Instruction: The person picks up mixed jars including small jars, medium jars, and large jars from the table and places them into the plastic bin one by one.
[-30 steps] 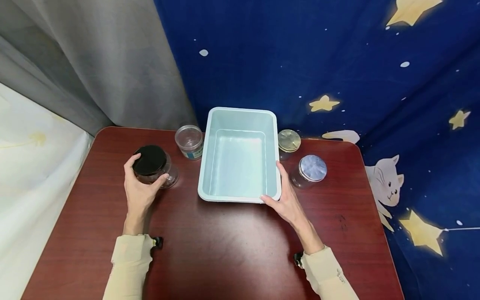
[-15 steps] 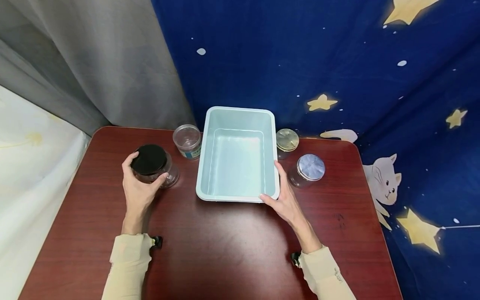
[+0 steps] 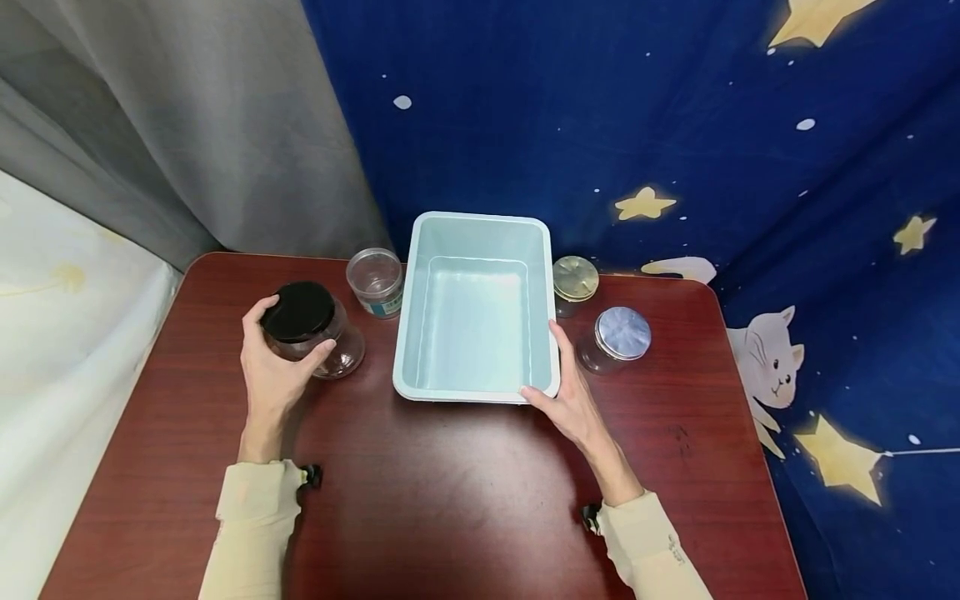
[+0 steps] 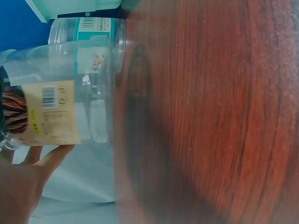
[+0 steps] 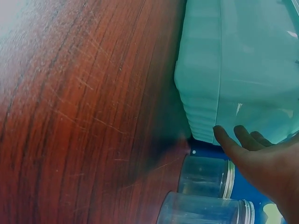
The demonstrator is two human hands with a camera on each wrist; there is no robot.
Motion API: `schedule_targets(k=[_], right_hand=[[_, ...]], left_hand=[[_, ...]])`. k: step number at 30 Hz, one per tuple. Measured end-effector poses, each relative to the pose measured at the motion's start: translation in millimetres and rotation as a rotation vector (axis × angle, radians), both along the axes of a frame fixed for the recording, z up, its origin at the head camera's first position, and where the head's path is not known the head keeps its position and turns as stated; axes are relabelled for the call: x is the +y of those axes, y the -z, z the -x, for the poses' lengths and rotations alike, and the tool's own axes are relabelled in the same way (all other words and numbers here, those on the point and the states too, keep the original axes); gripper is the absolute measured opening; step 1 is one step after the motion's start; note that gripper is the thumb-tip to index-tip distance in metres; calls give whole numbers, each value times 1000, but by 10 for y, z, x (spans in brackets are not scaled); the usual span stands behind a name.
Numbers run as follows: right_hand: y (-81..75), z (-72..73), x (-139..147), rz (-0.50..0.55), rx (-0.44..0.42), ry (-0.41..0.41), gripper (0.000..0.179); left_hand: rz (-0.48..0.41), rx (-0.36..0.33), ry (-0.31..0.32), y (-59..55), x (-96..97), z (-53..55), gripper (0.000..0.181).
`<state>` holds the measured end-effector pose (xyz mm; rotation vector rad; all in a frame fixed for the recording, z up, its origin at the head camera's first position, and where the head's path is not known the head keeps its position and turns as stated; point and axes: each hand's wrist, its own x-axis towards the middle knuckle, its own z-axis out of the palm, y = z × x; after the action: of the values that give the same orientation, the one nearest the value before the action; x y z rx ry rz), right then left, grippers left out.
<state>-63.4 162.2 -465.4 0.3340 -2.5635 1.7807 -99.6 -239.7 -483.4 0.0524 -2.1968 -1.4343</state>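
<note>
Head view: in the left hand point(image 3: 272, 367), a black-lidded clear jar point(image 3: 302, 310), held close to the top. Thumb on its near right side, a finger at the left of the lid; fingers curved round and spread only so wide as the jar itself. Long axis nearly upright, base down toward the wooden table point(image 3: 420, 500), and showing past the thumb on the right. From the left wrist, a beige barcode label point(image 4: 51, 112) just beside the fingertips; seemingly a small gap under the base, but cannot tell with certainty.

In the right hand point(image 3: 566, 396), the near right corner of a pale blue plastic tub point(image 3: 480, 233), gripped between thumb on the rim and fingers along the outer wall. Black-lidded jar well apart from these fingers, to the left beyond the tub, thus with the left hand as the nearer one. Farther back, between jar and tub, a teal-labelled clear jar point(image 3: 377, 275). Right of the tub, a gold-lidded jar point(image 3: 576, 278) and, nearer, a silver-lidded jar point(image 3: 622, 333).
</note>
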Motion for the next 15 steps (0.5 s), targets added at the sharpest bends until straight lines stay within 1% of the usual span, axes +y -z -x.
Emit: schedule_targets(k=[2, 5, 8, 10, 13, 15], right_hand=[[5, 9, -9, -1, -1, -2, 96], [3, 15, -23, -4, 3, -6, 95], [-4, 13, -25, -12, 13, -3, 95], [-11, 7, -22, -17, 14, 0, 95], [-18, -1, -12, -21, 9, 5, 94], [-18, -2, -2, -18, 7, 9, 94]], left_hand=[[11, 11, -7, 89, -60, 36, 93], [54, 2, -27, 213, -147, 67, 100], [32, -16, -33, 240, -152, 58, 105], [0, -21, -31, 207, -121, 42, 107], [-45, -7, -15, 82, -33, 18, 103], [-53, 7, -6, -13, 28, 9, 99]])
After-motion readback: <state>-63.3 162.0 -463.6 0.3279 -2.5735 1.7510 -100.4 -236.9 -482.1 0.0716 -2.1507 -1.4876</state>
